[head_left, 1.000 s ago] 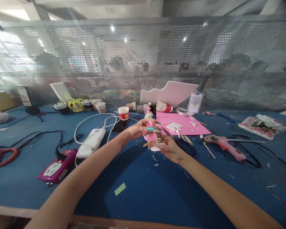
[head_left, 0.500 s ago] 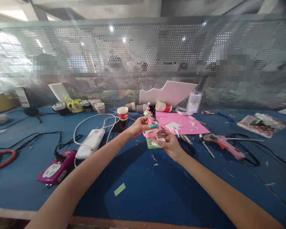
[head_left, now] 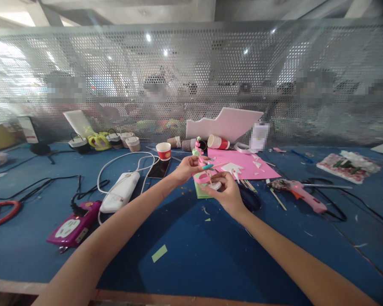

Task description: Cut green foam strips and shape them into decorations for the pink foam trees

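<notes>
1. The left hand (head_left: 187,168) has thumb and fingers closed on the middle of the craft (head_left: 201,176), held upright above the table (head_left: 185,263)
2. The right hand (head_left: 228,195) pinches its lowest loop, with a white piece (head_left: 215,185) just under the fingertips
3. Seemingly done: a pink strip coils up the stick, a star (head_left: 196,151) tops it above the left fingers, and a green base (head_left: 200,193) sits below them
4. The bottom loop looks unfixed; the glue gun (head_left: 301,196) lies untouched, well right of the right fingers, with the pink sheet (head_left: 245,170) beyond them
</notes>
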`<state>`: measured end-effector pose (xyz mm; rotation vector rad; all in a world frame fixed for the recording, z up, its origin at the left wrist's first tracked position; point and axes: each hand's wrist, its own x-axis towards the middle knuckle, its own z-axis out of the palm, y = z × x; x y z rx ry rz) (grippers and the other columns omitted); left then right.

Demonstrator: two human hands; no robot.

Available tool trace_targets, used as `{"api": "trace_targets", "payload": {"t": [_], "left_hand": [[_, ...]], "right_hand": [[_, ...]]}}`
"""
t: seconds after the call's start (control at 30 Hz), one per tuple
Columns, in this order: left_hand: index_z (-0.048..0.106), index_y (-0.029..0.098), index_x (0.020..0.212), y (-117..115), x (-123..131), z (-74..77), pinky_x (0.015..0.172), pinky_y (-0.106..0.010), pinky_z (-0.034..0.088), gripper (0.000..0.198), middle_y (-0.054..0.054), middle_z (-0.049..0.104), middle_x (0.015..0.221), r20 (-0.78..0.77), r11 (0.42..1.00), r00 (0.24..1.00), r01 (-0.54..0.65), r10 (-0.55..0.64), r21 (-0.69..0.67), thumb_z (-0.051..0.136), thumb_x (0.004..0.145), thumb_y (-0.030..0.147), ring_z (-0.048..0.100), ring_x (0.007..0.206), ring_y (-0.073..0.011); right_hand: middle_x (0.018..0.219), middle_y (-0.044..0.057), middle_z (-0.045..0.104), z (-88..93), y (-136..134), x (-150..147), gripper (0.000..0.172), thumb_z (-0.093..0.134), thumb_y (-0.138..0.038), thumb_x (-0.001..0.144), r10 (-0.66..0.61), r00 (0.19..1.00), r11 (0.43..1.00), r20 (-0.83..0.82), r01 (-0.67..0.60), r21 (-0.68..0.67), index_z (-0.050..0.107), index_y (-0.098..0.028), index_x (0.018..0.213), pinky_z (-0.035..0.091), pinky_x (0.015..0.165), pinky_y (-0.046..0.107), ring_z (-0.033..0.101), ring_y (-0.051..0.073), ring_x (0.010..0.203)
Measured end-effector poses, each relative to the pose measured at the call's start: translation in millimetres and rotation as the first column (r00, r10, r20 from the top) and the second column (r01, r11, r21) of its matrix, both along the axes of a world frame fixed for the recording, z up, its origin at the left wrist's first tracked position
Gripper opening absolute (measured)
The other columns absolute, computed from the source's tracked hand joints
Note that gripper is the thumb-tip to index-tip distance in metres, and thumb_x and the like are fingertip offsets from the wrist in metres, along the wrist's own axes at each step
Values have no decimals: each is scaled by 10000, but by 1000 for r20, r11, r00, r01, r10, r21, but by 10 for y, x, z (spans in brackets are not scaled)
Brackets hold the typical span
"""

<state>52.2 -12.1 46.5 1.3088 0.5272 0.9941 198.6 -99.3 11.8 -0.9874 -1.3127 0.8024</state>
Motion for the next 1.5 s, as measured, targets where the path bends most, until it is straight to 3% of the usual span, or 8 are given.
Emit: {"api": "trace_targets", "payload": {"t": [0.3, 0.47, 0.57, 0.67, 0.83, 1.0, 1.23, 1.5], "left_hand": [[627, 106, 1029, -79, 79, 13, 760, -281, 502, 529, -84, 717, 819, 12, 998, 999, -43, 43, -36, 819, 559, 255, 679, 782, -174], [611, 118, 1012, -112, 85, 26, 725, -253, 497, 498, -57, 710, 806, 5, 998, 999, -48, 48, -49, 811, 578, 258, 675, 736, -144], [600, 114, 980, -120, 86, 38, 716, -256, 499, 500, -48, 705, 769, 0, 997, 999, -54, 54, -56, 821, 559, 268, 673, 706, -141], [592, 111, 963, -117, 87, 51, 723, -263, 498, 476, -57, 707, 776, -22, 997, 999, -36, 34, -67, 815, 572, 265, 675, 721, -147], [573, 114, 983, -111, 86, 65, 724, -281, 502, 421, -73, 709, 830, -53, 993, 998, -44, 39, -110, 778, 629, 213, 674, 729, -151], [563, 103, 1036, -108, 106, 53, 683, -265, 495, 464, -60, 698, 771, -116, 989, 988, -115, 104, -90, 767, 621, 133, 664, 672, -140], [625, 103, 887, -93, 151, 3, 615, -241, 477, 264, -2, 653, 591, -182, 966, 955, -250, 235, -63, 711, 640, 66, 607, 549, -108], [665, 75, 802, -178, 191, 64, 736, -251, 496, 179, -43, 694, 695, -56, 968, 988, -150, 141, -202, 660, 643, -7, 647, 658, -128]], "right_hand": [[844, 54, 631, -19, -6, 91, 514, 797, -432, 571, -210, 955, 969, 211, 175, 172, 479, -207, 906, 482, 743, 377, 611, 222, 792], [940, 80, 636, -55, 53, 72, 458, 709, -480, 673, 12, 998, 999, 66, -15, 37, 518, -194, 974, 496, 752, 361, 615, 219, 854], [840, 60, 643, -71, 71, 61, 402, 693, -496, 678, 60, 995, 997, 85, -56, -46, 567, -184, 898, 503, 672, 332, 612, 201, 744], [716, 32, 603, -63, 64, 78, 359, 698, -503, 666, -44, 977, 999, 208, 47, -9, 579, -180, 772, 484, 591, 311, 575, 179, 634], [742, 43, 580, -49, 63, 115, 368, 673, -539, 687, -223, 922, 970, 315, 179, 164, 570, -188, 730, 473, 580, 312, 558, 177, 638], [739, 48, 568, -40, 51, 111, 391, 656, -567, 701, -270, 896, 958, 354, 211, 196, 574, -185, 706, 461, 583, 317, 551, 179, 632], [805, 71, 560, -100, 61, 138, 374, 612, -566, 750, -373, 804, 913, 463, 227, 340, 559, -195, 753, 452, 702, 361, 545, 229, 792], [850, 83, 557, -138, 54, 157, 356, 616, -547, 759, -450, 720, 876, 528, 243, 416, 546, -199, 797, 440, 760, 396, 522, 255, 856]]}}
